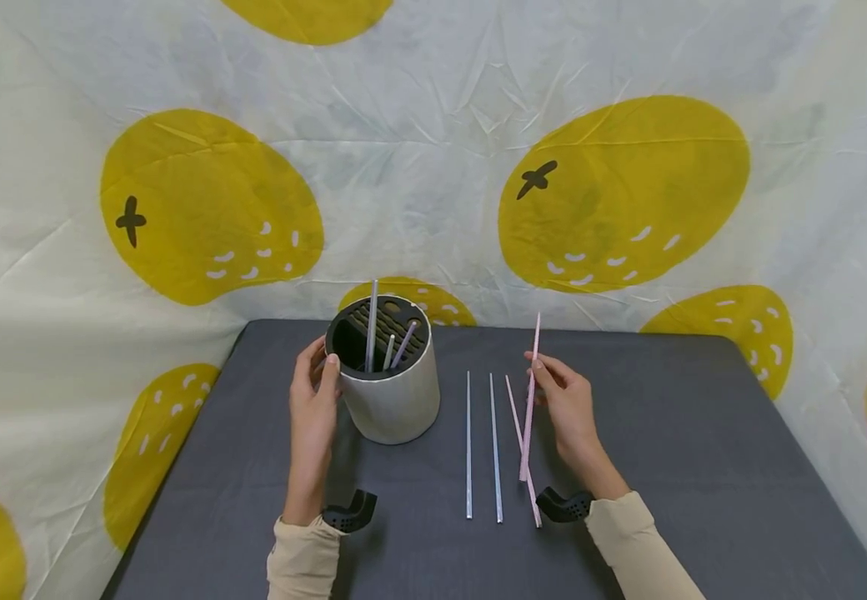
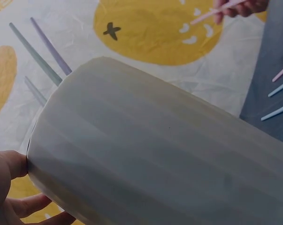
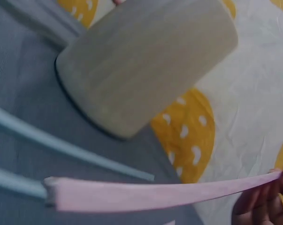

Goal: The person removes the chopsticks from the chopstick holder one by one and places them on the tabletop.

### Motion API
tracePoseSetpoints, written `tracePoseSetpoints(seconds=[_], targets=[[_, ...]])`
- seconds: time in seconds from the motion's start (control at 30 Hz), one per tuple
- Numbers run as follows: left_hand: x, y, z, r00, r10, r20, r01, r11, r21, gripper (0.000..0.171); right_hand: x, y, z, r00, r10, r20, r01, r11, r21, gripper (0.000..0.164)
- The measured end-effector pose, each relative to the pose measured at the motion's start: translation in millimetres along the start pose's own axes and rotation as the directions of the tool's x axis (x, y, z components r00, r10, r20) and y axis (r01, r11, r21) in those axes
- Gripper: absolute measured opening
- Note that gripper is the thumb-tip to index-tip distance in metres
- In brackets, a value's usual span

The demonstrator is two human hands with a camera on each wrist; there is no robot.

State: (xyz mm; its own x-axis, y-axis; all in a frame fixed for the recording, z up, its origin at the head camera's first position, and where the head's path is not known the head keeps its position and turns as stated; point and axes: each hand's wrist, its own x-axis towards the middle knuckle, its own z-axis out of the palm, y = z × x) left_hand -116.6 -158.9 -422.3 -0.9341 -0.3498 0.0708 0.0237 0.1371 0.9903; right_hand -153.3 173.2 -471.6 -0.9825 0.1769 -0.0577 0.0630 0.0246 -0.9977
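Note:
A round off-white utensil holder (image 1: 392,408) with a black slotted top stands at the back of the table, left of centre. My left hand (image 1: 315,400) grips its left side near the rim, thumb at the front. Three chopsticks poke out of the holder: a tall pale one (image 1: 372,325), a greenish one (image 2: 35,54) and a purple one (image 2: 50,46). On the right, my right hand (image 1: 570,408) pinches a pink chopstick (image 3: 127,197) near its upper part, thick end toward me. A second pink chopstick (image 1: 515,417) lies partly behind it on the table.
Two light blue chopsticks (image 1: 468,450) lie side by side between the holder and my right hand. The dark grey cloth (image 1: 704,467) covers the table. Behind its far edge hangs a white curtain (image 1: 418,192) with yellow fruit shapes.

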Motion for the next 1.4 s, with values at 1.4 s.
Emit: tracePoseSetpoints(seconds=[1.4], targets=[[1.6,-1.6,2.3,1.000,0.010,-0.003,-0.010,1.000,0.001,0.054,2.3,53.9,-18.8,0.994,-0.102,0.031,0.092,0.679,-0.728,0.026]])
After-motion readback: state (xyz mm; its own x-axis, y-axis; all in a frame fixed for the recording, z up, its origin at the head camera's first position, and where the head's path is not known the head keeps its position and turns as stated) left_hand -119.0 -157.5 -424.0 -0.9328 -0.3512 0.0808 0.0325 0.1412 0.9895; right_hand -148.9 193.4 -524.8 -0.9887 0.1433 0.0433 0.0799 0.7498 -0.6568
